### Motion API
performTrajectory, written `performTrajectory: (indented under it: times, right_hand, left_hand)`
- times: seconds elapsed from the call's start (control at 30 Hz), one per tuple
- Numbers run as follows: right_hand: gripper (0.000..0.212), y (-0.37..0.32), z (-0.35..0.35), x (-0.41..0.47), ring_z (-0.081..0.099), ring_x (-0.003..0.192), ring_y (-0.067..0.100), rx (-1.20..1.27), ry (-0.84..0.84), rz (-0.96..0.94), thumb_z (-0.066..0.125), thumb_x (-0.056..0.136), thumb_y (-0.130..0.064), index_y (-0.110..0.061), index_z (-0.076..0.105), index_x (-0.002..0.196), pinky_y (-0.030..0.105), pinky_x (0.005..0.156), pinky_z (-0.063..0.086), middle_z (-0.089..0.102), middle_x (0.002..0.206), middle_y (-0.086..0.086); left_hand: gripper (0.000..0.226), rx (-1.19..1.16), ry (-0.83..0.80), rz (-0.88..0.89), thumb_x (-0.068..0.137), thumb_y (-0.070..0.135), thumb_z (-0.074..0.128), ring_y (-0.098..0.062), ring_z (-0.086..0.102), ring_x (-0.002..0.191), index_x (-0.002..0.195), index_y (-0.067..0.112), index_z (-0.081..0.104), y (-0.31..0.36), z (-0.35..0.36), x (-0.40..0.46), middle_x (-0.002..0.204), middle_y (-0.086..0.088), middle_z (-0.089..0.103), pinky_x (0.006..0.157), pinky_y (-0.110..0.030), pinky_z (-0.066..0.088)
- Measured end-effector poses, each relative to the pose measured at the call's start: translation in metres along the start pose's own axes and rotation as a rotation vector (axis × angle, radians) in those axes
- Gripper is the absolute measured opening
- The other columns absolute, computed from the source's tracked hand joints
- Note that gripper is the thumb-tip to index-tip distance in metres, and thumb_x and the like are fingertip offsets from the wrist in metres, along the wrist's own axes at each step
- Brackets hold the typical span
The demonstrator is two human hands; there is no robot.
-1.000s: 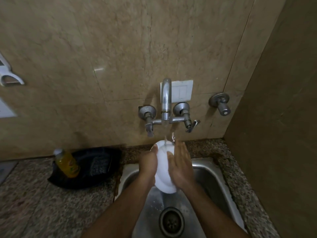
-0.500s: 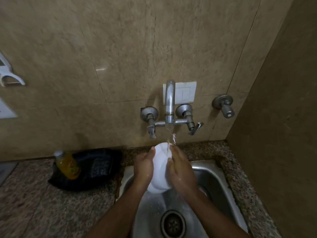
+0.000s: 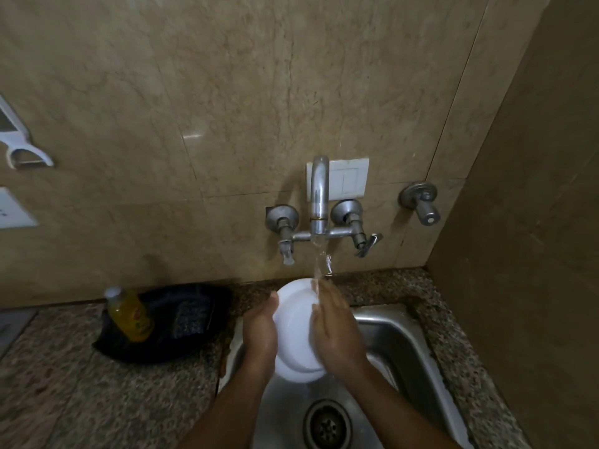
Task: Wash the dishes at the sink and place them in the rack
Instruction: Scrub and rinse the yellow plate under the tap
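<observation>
A white plate (image 3: 295, 332) stands on edge over the steel sink (image 3: 405, 345), under water running from the wall tap (image 3: 319, 196). My left hand (image 3: 261, 332) grips the plate's left rim, fingers curled behind it. My right hand (image 3: 335, 332) lies flat with straight fingers on the plate's right face, and the stream lands at its fingertips. The lower part of the plate sits between my two wrists. No dish rack is in view.
A yellow soap bottle (image 3: 129, 315) leans on a black bag (image 3: 181, 322) on the granite counter left of the sink. The drain (image 3: 327, 426) lies below my hands. A side wall closes in on the right, and a spare valve (image 3: 421, 202) sticks out of the back wall.
The plate and both hands have stayed under the tap while my right hand slid over the plate's face. The view has shifted slightly.
</observation>
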State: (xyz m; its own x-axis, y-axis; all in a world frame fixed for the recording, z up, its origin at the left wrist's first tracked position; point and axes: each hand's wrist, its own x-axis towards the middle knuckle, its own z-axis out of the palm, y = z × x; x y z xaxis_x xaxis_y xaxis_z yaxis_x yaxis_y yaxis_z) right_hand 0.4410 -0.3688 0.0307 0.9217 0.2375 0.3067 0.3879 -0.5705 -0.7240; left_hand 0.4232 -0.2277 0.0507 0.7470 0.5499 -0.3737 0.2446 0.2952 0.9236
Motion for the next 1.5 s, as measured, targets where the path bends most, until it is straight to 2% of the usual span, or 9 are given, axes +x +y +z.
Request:
performTrajectory:
  times: [0.1, 0.2, 0.33, 0.57, 0.83, 1.0, 1.23, 1.37, 1.5]
  right_hand:
    - [0.046, 0.000, -0.002, -0.009, 0.029, 0.142, 0.000, -0.022, -0.105, -0.198, 0.042, 0.101, -0.029, -0.034, 0.041, 0.146, 0.030, 0.118, 0.027, 0.041, 0.153, -0.013]
    - [0.040, 0.009, -0.005, 0.000, 0.039, 0.136, -0.001, 0.154, -0.058, 0.045, 0.042, 0.102, -0.038, -0.042, 0.043, 0.142, 0.039, 0.113, 0.038, 0.046, 0.148, -0.015]
    - [0.057, -0.007, -0.003, -0.013, 0.007, 0.150, 0.003, 0.023, -0.135, -0.127, 0.028, 0.100, -0.050, -0.035, 0.026, 0.155, 0.028, 0.119, 0.014, 0.020, 0.162, -0.017]
    - [0.056, 0.013, 0.004, -0.016, 0.012, 0.147, -0.006, 0.301, -0.150, 0.057, 0.037, 0.100, -0.039, -0.033, 0.023, 0.154, 0.021, 0.119, 0.012, 0.016, 0.159, -0.025]
    - [0.034, 0.042, -0.030, 0.004, 0.060, 0.112, 0.020, 0.497, 0.086, 0.542, 0.039, 0.104, -0.010, -0.032, 0.060, 0.118, 0.024, 0.085, 0.046, 0.065, 0.121, 0.001]
    - [0.058, 0.024, -0.024, 0.010, 0.046, 0.133, 0.023, -0.186, -0.009, 0.181, 0.025, 0.098, -0.044, -0.015, 0.053, 0.140, 0.039, 0.112, 0.034, 0.052, 0.143, 0.004]
    - [0.050, -0.009, -0.017, 0.038, 0.055, 0.120, 0.023, -0.437, -0.159, -0.120, 0.024, 0.096, -0.043, -0.024, 0.054, 0.131, 0.034, 0.101, 0.044, 0.059, 0.130, 0.003]
    - [0.055, -0.010, -0.016, 0.016, -0.004, 0.152, 0.011, -0.247, -0.353, -0.337, 0.029, 0.105, -0.036, -0.031, 0.010, 0.157, 0.025, 0.121, 0.001, 0.002, 0.166, -0.005]
    - [0.051, -0.005, 0.000, 0.012, 0.005, 0.151, 0.006, -0.022, -0.271, 0.000, 0.021, 0.104, -0.049, -0.033, 0.000, 0.148, 0.018, 0.119, 0.002, 0.003, 0.164, -0.006]
  left_hand:
    - [0.030, -0.127, -0.004, -0.085, 0.095, 0.029, 0.059, -0.036, 0.067, 0.088, 0.086, 0.004, 0.071, 0.001, -0.014, -0.002, 0.088, -0.016, 0.073, 0.087, -0.046, 0.053]
    - [0.036, -0.277, 0.019, -0.173, 0.098, 0.034, 0.054, -0.040, 0.064, 0.092, 0.099, 0.002, 0.068, -0.002, -0.025, -0.006, 0.097, -0.018, 0.071, 0.087, -0.052, 0.052]
    - [0.048, -0.470, 0.023, -0.255, 0.098, 0.043, 0.047, -0.048, 0.057, 0.108, 0.118, 0.002, 0.062, 0.000, -0.031, 0.000, 0.117, -0.027, 0.064, 0.096, -0.061, 0.044]
    - [0.046, -0.491, 0.027, -0.434, 0.095, 0.039, 0.045, -0.043, 0.053, 0.123, 0.125, 0.009, 0.063, -0.018, -0.022, 0.038, 0.135, -0.013, 0.057, 0.104, -0.062, 0.039]
    - [0.032, -0.469, -0.247, -0.389, 0.101, 0.019, 0.048, -0.036, 0.066, 0.102, 0.126, 0.001, 0.057, 0.014, 0.028, -0.006, 0.113, -0.022, 0.070, 0.070, -0.043, 0.057]
    - [0.035, -0.365, -0.390, -0.394, 0.100, 0.016, 0.049, -0.035, 0.066, 0.102, 0.128, -0.005, 0.055, 0.010, 0.044, -0.019, 0.114, -0.024, 0.069, 0.077, -0.042, 0.055]
    - [0.033, -0.028, -0.273, -0.235, 0.102, 0.028, 0.047, -0.028, 0.072, 0.091, 0.109, 0.005, 0.070, 0.012, 0.044, -0.015, 0.093, -0.013, 0.076, 0.081, -0.042, 0.058]
    - [0.030, -0.141, -0.082, -0.245, 0.101, 0.029, 0.049, -0.030, 0.067, 0.091, 0.094, 0.006, 0.066, 0.023, 0.034, -0.004, 0.094, -0.013, 0.071, 0.088, -0.041, 0.054]
    - [0.040, -0.104, 0.054, -0.187, 0.104, 0.030, 0.042, -0.026, 0.059, 0.108, 0.120, -0.001, 0.062, 0.011, 0.035, 0.005, 0.120, -0.011, 0.064, 0.092, -0.026, 0.042]
